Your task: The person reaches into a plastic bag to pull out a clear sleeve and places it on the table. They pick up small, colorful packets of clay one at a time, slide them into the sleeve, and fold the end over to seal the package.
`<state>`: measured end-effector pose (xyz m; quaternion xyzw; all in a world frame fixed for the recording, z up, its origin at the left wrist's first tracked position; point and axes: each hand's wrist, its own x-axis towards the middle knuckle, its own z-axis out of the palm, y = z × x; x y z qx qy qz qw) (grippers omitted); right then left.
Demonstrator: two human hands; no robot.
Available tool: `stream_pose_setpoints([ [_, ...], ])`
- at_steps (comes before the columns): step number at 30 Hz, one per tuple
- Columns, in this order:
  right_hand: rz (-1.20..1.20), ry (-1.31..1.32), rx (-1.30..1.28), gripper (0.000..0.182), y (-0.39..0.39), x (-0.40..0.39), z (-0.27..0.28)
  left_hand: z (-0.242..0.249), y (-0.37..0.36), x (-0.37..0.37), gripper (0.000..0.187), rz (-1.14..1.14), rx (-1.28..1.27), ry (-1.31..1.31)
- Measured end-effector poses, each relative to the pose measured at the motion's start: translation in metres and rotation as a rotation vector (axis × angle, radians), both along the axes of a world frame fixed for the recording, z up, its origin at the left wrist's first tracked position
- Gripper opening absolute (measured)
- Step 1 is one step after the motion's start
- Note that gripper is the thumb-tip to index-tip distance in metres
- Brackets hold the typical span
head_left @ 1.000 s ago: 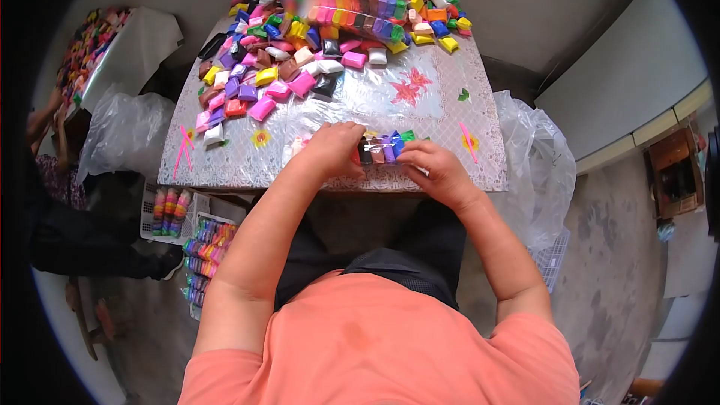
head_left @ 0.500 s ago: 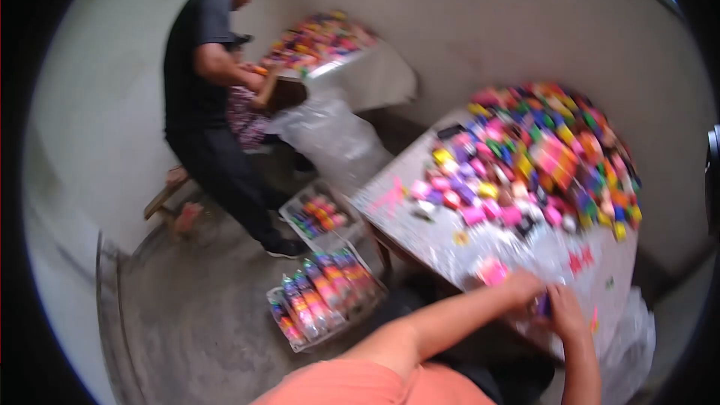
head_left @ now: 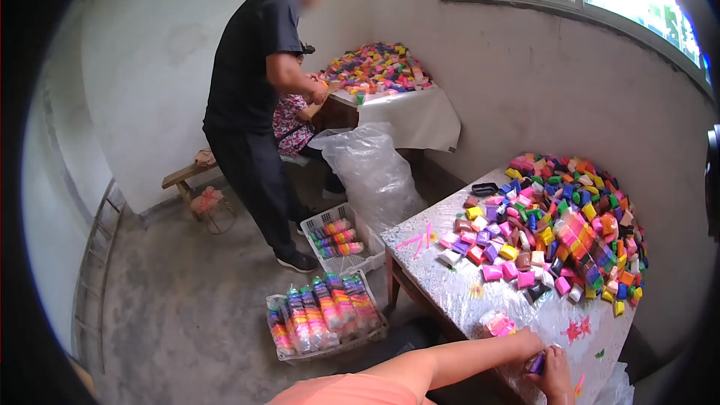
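My left hand (head_left: 527,345) is closed at the near edge of the table, beside a clear plastic bag (head_left: 498,323) with pink pieces in it. Next to it, my right hand (head_left: 555,373) curls around a small purple piece (head_left: 536,363) in clear wrap. What my left hand grips is too small to make out. Beyond both hands lies a big heap of small colourful wrapped blocks (head_left: 525,236), with filled clear packs (head_left: 585,244) on top.
A person in dark clothes (head_left: 247,82) stands at the back left beside a seated person (head_left: 291,121). Near them are a second heaped table (head_left: 420,116), plastic sheeting (head_left: 375,176), a wooden bench (head_left: 184,174) and two baskets of colourful packs (head_left: 330,354) on the floor.
The camera view has tilted up and turned left, so the window shows and the tables sit lower and further right. My hands remain close together at the table's near edge.
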<state>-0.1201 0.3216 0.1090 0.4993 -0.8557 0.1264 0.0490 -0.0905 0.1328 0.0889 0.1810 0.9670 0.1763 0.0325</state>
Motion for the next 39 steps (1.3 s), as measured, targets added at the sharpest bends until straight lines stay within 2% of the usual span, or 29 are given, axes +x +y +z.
stream_pose_setpoints([
  [2,-0.035,0.048,-0.006,0.065,-0.001,0.003,-0.001,-0.005,0.003,-0.001,0.047,0.015,-0.002,-0.015],
  [5,-0.110,-0.116,0.083,0.064,0.000,0.005,-0.001,-0.009,0.001,-0.001,0.048,0.008,-0.011,-0.009],
  [9,-0.106,-0.073,0.088,0.061,0.003,0.002,-0.009,-0.014,0.002,-0.006,0.047,-0.009,-0.046,0.004],
  [11,-0.072,-0.016,0.075,0.060,0.005,-0.004,-0.016,-0.034,0.007,-0.020,0.051,0.003,-0.057,-0.021],
  [14,-0.103,-0.089,0.128,0.069,0.006,-0.002,-0.009,-0.025,0.007,-0.015,0.060,0.002,-0.101,0.011],
  [17,-0.083,-0.027,-0.001,0.081,0.005,0.014,0.004,-0.017,-0.005,0.000,0.071,-0.003,-0.067,0.076],
  [20,-0.069,-0.081,0.000,0.085,0.006,0.015,0.002,-0.012,-0.022,0.017,0.078,0.028,-0.051,0.144],
  [23,-0.032,-0.024,-0.028,0.079,0.002,0.016,-0.001,-0.002,-0.043,0.029,0.082,0.092,-0.068,0.135],
  [25,-0.054,-0.090,-0.035,0.077,-0.001,0.013,-0.008,0.011,-0.052,0.037,0.083,0.145,-0.087,0.066],
  [29,-0.082,-0.123,-0.014,0.074,-0.002,0.009,-0.017,-0.010,-0.057,0.026,0.081,0.097,-0.156,0.039],
  [32,-0.090,-0.132,0.034,0.075,-0.001,0.008,-0.017,-0.002,-0.057,0.030,0.071,0.088,-0.175,0.037],
  [35,-0.047,0.013,-0.064,0.074,-0.010,0.019,-0.005,-0.023,-0.056,0.021,0.059,0.121,-0.120,0.147],
  [39,-0.014,-0.007,-0.026,0.079,-0.028,0.022,0.004,-0.009,-0.050,0.030,0.051,0.115,-0.044,0.158],
])
